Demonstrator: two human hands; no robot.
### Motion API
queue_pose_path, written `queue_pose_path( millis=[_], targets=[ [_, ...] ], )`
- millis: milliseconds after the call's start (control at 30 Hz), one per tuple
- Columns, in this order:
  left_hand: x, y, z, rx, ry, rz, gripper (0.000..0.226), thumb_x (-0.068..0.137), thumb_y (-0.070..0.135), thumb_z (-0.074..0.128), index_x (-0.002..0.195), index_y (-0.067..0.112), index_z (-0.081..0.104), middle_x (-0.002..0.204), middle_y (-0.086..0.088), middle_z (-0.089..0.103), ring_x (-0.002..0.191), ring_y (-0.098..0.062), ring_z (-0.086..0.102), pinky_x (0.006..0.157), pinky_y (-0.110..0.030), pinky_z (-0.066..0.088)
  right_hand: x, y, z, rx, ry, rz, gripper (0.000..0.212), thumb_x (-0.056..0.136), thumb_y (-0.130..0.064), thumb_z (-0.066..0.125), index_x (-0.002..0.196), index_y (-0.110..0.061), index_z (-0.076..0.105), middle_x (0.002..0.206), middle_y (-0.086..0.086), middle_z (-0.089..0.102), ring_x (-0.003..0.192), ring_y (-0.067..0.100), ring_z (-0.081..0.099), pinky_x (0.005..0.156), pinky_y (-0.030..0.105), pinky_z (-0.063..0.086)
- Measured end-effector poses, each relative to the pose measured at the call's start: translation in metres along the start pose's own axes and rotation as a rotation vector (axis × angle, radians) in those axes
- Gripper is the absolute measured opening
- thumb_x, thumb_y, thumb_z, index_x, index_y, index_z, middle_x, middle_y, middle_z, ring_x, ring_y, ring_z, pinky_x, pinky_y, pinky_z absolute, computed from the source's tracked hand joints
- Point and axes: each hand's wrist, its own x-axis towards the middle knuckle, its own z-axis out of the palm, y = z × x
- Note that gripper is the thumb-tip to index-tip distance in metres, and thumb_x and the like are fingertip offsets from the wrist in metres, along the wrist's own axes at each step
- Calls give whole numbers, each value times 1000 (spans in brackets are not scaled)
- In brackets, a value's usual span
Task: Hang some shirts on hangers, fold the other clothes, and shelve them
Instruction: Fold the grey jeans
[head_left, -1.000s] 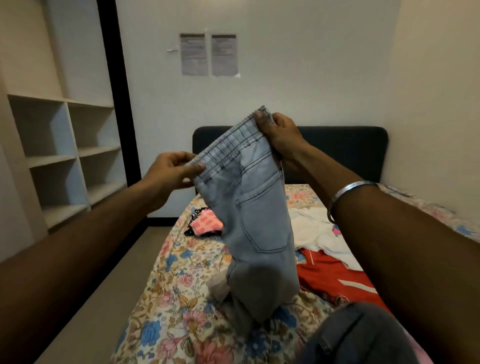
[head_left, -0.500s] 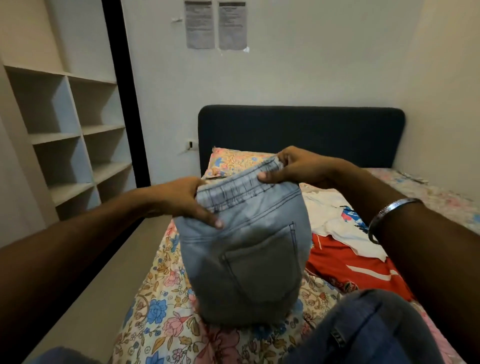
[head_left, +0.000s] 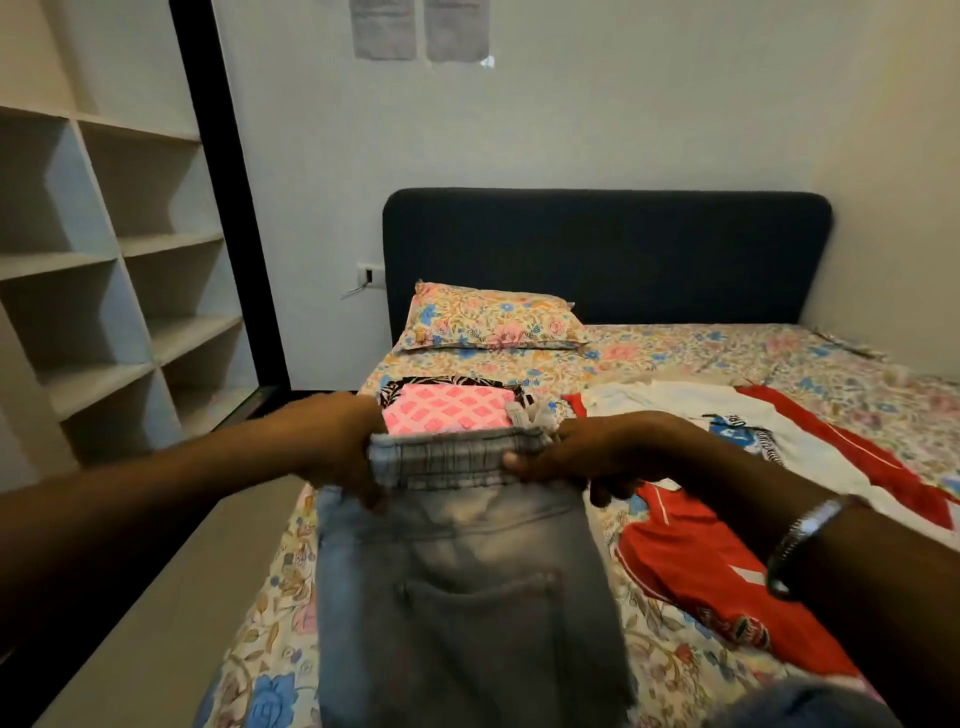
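Pale grey-blue jeans (head_left: 467, 597) lie on the floral bed (head_left: 701, 353) in front of me, back pocket up, elastic waistband at the far end. My left hand (head_left: 337, 452) grips the waistband's left end. My right hand (head_left: 587, 457) pinches its right end, thumb on top. A folded pink patterned cloth (head_left: 447, 410) sits on a dark garment just beyond the waistband. A red shirt (head_left: 691, 561) and a white printed shirt (head_left: 691, 410) lie spread to the right.
White open shelves (head_left: 104, 270) stand along the left wall beside a strip of floor (head_left: 171, 623). A floral pillow (head_left: 493, 317) lies against the dark headboard (head_left: 608, 254). A dark blue garment (head_left: 810, 706) shows at the bottom right corner.
Both hands have brought the jeans down from mid-air onto the bed, and the waistband now lies flat and stretched between them. My view has tilted down.
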Motion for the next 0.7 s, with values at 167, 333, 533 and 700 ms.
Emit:
queue_pose_path(
  millis=[167, 333, 533, 700],
  targets=[
    [58, 6, -74, 65, 408, -263, 13, 86, 25, 69, 84, 17, 59, 85, -5, 62, 84, -27, 62, 70, -32, 48, 42, -57, -61, 540, 552, -173, 45, 89, -47, 71, 96, -4, 61, 86, 14, 63, 59, 24, 65, 54, 38, 61],
    [62, -28, -222, -514, 1101, -290, 22, 90, 10, 65, 107, 16, 77, 108, -13, 73, 103, -33, 69, 83, -34, 52, 2, -144, -196, 725, 1148, -714, 21, 78, -30, 78, 94, -17, 74, 102, 8, 75, 99, 26, 70, 92, 48, 57],
    [3, -29, -303, -525, 1713, 42, 23, 89, 27, 62, 106, 28, 77, 101, 2, 77, 100, -14, 70, 88, -33, 57, -121, -182, -247, 499, 1520, -1175, 19, 83, -11, 62, 96, -12, 75, 91, 6, 75, 86, 15, 68, 80, 40, 58],
    [-43, -12, -285, -537, 1791, 98, 30, 93, 28, 61, 121, 29, 73, 117, 3, 74, 108, -11, 67, 96, -28, 54, -171, -168, -204, 447, 1408, -1217, 17, 91, -18, 67, 106, -16, 75, 101, 2, 74, 95, 12, 70, 87, 36, 59]
  ],
)
